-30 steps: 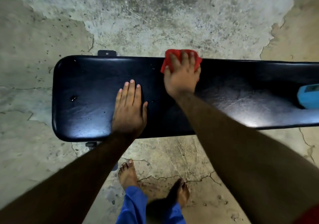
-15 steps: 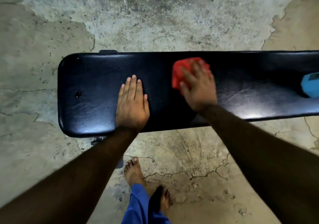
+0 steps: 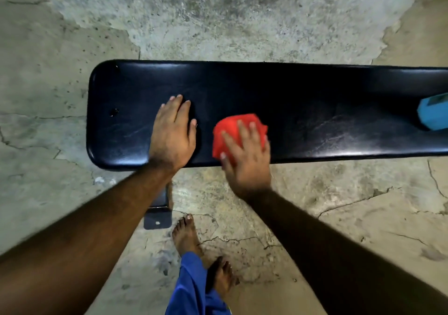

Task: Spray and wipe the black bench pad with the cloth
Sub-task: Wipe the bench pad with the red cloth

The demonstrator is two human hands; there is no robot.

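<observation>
The long black padded vinyl bench pad, the counter in this scene, is seen lying across a cracked, patchy concrete floor. Compared with a second ago, the crumpled red cloth has been drawn from the pad's far edge across the width of the pad to its near edge, and slightly toward the pad's rounded left end. A cross-stroke is thereby judged complete, and the wiping phase is judged to be well under way. The sheen toward the pad's right end is taken as spray still to be wiped, though this cannot be confirmed.

The right hand is laid flat over the cloth at the pad's near edge, with its heel past that edge. Its grip is spread: the fingers are fanned and pressed down on the cloth rather than curled round it. The forearm is extended from the lower right.

The left hand has been kept in place on the pad, just beside the cloth toward the left end. It is planted palm-down with fingers straight and close together, holding nothing, and is judged to be bracing the body.

A light-blue object, presumably the spray bottle, is left lying at the pad's right end, well apart from the cloth.
</observation>
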